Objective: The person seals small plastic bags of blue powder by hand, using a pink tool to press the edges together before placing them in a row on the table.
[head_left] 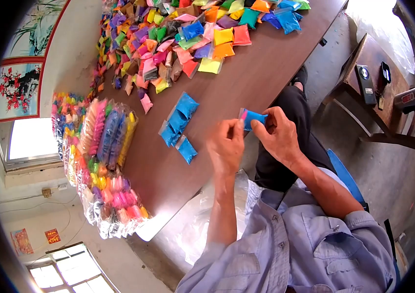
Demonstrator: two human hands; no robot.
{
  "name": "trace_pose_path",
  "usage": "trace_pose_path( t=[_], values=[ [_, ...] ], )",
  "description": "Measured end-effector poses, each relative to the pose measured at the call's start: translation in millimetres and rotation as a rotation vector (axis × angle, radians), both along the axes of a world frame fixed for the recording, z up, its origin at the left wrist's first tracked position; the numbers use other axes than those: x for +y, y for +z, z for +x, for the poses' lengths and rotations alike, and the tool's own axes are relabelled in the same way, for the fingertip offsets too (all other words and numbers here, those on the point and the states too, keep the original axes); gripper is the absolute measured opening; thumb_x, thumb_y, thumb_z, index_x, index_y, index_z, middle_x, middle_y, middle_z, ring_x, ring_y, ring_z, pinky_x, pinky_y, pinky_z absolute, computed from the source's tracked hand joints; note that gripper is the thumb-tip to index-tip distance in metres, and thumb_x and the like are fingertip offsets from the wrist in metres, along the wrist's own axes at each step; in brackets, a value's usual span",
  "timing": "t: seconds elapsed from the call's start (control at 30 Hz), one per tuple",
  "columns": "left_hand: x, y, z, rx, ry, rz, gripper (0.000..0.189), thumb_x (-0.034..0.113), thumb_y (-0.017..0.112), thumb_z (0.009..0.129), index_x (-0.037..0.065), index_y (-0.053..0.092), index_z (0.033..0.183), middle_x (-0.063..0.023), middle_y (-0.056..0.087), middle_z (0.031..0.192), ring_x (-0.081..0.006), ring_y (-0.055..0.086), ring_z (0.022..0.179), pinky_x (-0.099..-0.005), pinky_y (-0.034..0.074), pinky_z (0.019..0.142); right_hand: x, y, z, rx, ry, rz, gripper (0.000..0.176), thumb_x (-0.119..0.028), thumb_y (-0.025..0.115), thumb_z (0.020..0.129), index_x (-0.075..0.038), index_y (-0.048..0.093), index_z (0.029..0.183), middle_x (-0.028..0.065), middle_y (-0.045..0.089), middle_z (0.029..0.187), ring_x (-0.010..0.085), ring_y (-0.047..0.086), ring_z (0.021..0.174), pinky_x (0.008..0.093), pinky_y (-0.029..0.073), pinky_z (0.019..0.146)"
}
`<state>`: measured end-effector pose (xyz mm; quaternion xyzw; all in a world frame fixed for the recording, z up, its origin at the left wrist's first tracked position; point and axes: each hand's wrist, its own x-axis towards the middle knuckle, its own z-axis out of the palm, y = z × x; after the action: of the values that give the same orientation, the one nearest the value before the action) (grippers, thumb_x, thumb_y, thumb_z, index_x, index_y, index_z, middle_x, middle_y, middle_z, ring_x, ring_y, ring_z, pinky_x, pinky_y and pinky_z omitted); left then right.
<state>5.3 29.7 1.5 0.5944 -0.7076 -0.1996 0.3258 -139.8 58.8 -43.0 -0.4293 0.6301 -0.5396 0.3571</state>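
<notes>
A small clear packet with blue filling [254, 117] is held up over the table's edge between my two hands. My left hand [227, 145] pinches its left end, where a bit of pink shows; I cannot make out what the pink is. The thumb and fingers of my right hand [279, 136] are closed on the packet's right side. On the table to the left lie several blue packets [180, 118] in a group. A single blue packet [186, 150] rests just below them, closer to my left hand.
A large heap of mixed-colour packets [222, 36] covers the far part of the brown table [168, 168]. Bagged bundles of packets [112, 132] line its left edge. At right stands a wooden stool [381, 115] with a dark handheld device [365, 83] and a dark cup [411, 99].
</notes>
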Motion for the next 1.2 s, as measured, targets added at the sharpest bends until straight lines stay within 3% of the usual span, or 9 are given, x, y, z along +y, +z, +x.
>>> trace_pose_path(
  t=[0.27, 0.47, 0.7, 0.97, 1.2],
  values=[
    [-21, -18, 12, -0.050, 0.014, -0.051, 0.013, 0.012, 0.079, 0.097, 0.002, 0.073, 0.093, -0.0142, 0.072, 0.080, -0.0274, 0.069, 0.068, -0.0378, 0.053, 0.062, -3, -13, 0, -0.108, 0.017, 0.071, 0.026, -0.018, 0.078, 0.094, 0.003, 0.064, 0.098, 0.0126, 0.068, 0.068, 0.0141, 0.064, 0.057, 0.0308, 0.051, 0.057],
    [5, 4, -8, 0.069, 0.006, -0.019, 0.014, 0.013, 0.079, 0.097, 0.001, 0.073, 0.093, -0.0142, 0.071, 0.080, -0.0261, 0.069, 0.068, -0.0387, 0.053, 0.062, -4, 2, -5, -0.301, -0.012, 0.152, 0.024, -0.017, 0.077, 0.096, 0.003, 0.064, 0.097, 0.0080, 0.070, 0.070, 0.0090, 0.067, 0.062, 0.0272, 0.053, 0.059],
    [-10, -15, 12, -0.058, 0.084, -0.016, 0.012, 0.013, 0.079, 0.098, 0.002, 0.075, 0.096, -0.0148, 0.073, 0.083, -0.0250, 0.070, 0.068, -0.0375, 0.054, 0.063, -5, 10, -8, -0.297, 0.037, 0.177, 0.025, -0.017, 0.076, 0.098, 0.004, 0.063, 0.097, 0.0094, 0.072, 0.074, 0.0116, 0.072, 0.064, 0.0270, 0.055, 0.059],
    [11, -7, -5, 0.022, -0.061, -0.065, 0.012, 0.013, 0.079, 0.098, 0.003, 0.074, 0.096, -0.0140, 0.073, 0.083, -0.0258, 0.070, 0.069, -0.0380, 0.054, 0.062, -5, 10, -6, -0.348, 0.007, 0.173, 0.025, -0.017, 0.076, 0.099, 0.004, 0.063, 0.097, 0.0084, 0.071, 0.075, 0.0113, 0.070, 0.063, 0.0272, 0.056, 0.057],
    [-11, -21, 7, -0.069, 0.043, -0.068, 0.012, 0.014, 0.077, 0.099, 0.003, 0.073, 0.096, -0.0157, 0.073, 0.085, -0.0295, 0.070, 0.071, -0.0405, 0.055, 0.064, -4, 13, -8, -0.318, 0.044, 0.202, 0.027, -0.020, 0.076, 0.099, 0.004, 0.063, 0.096, 0.0073, 0.070, 0.075, 0.0109, 0.069, 0.064, 0.0267, 0.055, 0.056]
  ],
)
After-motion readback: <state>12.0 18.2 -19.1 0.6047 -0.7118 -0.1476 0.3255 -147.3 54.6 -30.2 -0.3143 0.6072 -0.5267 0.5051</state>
